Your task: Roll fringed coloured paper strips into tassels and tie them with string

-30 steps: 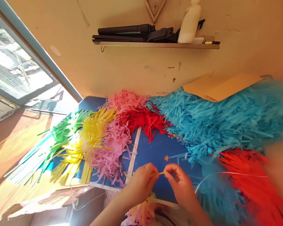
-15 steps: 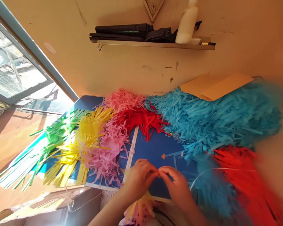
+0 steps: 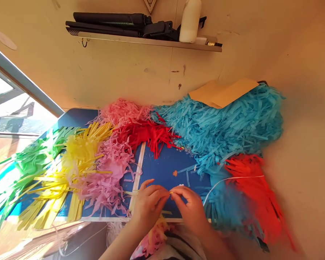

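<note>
My left hand [image 3: 148,204] and my right hand [image 3: 191,207] meet fingertip to fingertip over the front of the blue table [image 3: 165,169]. Both are closed in a pinch. A tiny yellowish strip [image 3: 171,192] shows between the fingertips, too small to name closely. Beneath my wrists, a pink and yellow fringed paper bunch [image 3: 154,236] lies near my lap, partly covered by my left forearm. A white string [image 3: 219,182] arcs from beside my right hand over the red fringed paper [image 3: 246,180].
Blue fringed paper [image 3: 227,122] heaps up at the back right, under an orange sheet [image 3: 219,94]. Red, pink, lilac [image 3: 108,166], yellow [image 3: 81,151] and green [image 3: 35,159] bunches spread leftward. A wall shelf [image 3: 151,41] carries black items and a white bottle [image 3: 190,21].
The view has turned to the right, so the table and shelf appear farther left. My hands stay pinched together, and a yellowish bit now shows between the fingertips.
</note>
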Motion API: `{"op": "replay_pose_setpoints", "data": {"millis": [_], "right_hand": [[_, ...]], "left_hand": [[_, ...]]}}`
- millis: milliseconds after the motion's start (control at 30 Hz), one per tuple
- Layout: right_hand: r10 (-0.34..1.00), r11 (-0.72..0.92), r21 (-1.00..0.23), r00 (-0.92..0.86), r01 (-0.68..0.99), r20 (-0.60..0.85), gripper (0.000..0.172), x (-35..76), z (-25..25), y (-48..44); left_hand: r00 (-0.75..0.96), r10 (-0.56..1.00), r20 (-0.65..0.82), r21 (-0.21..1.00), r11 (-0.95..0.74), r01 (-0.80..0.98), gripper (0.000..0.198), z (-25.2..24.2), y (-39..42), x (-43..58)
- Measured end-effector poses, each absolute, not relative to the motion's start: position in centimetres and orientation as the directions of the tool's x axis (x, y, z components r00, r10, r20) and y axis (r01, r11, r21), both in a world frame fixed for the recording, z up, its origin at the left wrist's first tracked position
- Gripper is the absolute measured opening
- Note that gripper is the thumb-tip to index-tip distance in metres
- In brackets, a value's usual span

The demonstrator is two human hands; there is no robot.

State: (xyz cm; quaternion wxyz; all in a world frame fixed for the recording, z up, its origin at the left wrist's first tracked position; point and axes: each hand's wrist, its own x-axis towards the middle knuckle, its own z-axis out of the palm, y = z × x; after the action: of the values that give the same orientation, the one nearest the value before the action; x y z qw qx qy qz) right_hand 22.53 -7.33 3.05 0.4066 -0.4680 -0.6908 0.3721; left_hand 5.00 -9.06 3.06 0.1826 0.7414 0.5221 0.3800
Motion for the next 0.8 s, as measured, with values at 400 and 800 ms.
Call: {"op": "replay_pose_setpoints", "data": {"millis": [400,800], "right_hand": [[0.931,0.358,-0.85,-0.218,0.385,0.293,0.018,22.8,3.3,-7.6],[0.877,0.48,-0.777,-0.206,0.407,0.433,0.016,23.5,3.9,-6.9]], "left_hand": [[0.149,0.906,0.396,0.676,-0.398,0.62,0.007,2.5,-8.8,5.6],[0.124,0.838,0.532,0.554,-0.456,0.697,0.023,0.7,-8.2,6.4]]}}
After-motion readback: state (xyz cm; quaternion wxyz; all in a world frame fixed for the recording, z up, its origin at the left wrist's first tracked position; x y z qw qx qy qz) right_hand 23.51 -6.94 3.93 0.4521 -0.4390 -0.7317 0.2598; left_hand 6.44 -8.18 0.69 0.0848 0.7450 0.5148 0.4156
